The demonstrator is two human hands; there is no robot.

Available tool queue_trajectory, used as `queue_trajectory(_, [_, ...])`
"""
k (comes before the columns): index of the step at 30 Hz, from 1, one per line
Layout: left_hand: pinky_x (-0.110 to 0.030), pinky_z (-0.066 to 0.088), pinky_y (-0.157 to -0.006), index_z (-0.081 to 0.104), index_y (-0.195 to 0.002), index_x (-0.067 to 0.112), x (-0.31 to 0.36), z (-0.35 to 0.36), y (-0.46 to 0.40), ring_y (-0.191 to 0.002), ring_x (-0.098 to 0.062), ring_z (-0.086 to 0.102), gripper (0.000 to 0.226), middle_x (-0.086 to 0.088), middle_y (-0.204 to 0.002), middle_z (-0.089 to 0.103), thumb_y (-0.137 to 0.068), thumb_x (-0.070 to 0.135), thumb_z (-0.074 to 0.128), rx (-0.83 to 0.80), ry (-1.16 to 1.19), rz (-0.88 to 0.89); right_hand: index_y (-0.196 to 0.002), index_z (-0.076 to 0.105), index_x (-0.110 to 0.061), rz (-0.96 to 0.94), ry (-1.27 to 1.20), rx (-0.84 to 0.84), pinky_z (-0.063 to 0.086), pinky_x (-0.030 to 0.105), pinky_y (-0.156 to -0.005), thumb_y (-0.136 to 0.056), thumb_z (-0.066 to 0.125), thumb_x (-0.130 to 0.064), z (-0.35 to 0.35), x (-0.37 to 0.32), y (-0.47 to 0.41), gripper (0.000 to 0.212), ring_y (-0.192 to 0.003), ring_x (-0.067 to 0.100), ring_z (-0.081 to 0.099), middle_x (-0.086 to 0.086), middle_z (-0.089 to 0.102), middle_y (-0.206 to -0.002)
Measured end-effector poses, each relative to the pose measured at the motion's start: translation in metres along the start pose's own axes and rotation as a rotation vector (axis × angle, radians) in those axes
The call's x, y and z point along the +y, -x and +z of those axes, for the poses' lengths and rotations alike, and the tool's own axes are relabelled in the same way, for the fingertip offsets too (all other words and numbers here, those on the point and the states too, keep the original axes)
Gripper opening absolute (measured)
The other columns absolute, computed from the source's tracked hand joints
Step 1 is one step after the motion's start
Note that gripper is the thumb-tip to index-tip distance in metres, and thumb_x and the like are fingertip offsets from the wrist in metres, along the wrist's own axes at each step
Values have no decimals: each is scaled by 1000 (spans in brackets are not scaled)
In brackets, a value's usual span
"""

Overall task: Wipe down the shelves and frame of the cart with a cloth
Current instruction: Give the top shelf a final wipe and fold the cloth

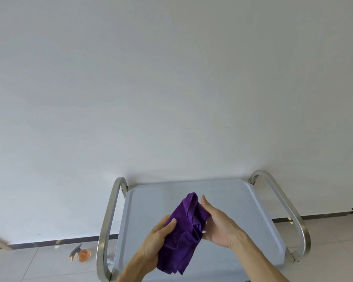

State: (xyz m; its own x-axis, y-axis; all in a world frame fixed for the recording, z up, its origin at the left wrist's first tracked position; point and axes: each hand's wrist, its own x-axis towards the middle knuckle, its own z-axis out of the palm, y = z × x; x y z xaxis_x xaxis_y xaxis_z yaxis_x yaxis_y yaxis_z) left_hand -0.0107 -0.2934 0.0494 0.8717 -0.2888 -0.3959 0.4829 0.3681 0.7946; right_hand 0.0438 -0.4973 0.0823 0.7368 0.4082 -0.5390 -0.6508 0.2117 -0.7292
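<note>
Far left on the pale tiled floor [39,267], a small orange spray bottle [82,255] lies on its side, near the cart's [222,200] left rail [106,222], a bent loop of brushed steel tube. The cart's top shelf is a smooth, pale blue-grey tray with a raised lip and rounded corners. Above it, the left hand [155,241] grips a crumpled purple cloth [183,231], thumb curled over its nubby terry weave. The cloth hangs in soft folds between both hands. The right hand [218,222] holds its other edge, fingers curved behind the fabric. A matching steel rail [289,212] loops on the right, against a plain white wall [171,78].
</note>
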Motion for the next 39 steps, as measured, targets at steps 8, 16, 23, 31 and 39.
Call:
queue_trajectory(8, [-34,56,-81,56,-126,45,-4,6,-4,-101,-24,70,36,-2,-110,71,-97,24,60,137,-250,212,-107,74,-5,-279,175,55,58,46,-80,-88,73,-29,15,-6,8,31,-92,35,70,22,72,-104])
queue_trajectory(16, [-57,35,-110,58,-135,10,5,4,-2,-130,-40,51,67,-22,-140,53,-97,60,32,25,317,-10,-101,76,-15,-393,390,53,56,30,-70,-95,65,-33,35,-20,19,21,-87,23,72,13,75,-100])
queue_trajectory(23, [-50,53,-93,71,-116,9,25,-11,7,-119,-37,61,48,-18,-130,63,-86,46,67,88,301,-9,-108,73,-18,-307,228,129,55,34,-71,-99,59,-32,-3,-23,5,22,-86,16,69,6,74,-104])
queue_trajectory(31, [-54,45,-104,67,-124,10,22,7,3,-125,-37,56,55,-20,-136,58,-94,54,54,49,308,-6,-102,61,-39,-510,607,446,48,13,-73,-87,68,-44,25,19,-1,18,-94,5,62,-11,59,-111])
queue_trajectory(39, [-40,57,-83,67,-123,8,12,9,3,-117,-36,62,58,-22,-131,61,-95,53,44,40,326,6,-110,54,-39,-444,700,259,55,29,-91,-67,78,-56,62,43,0,52,-109,4,59,-13,53,-117])
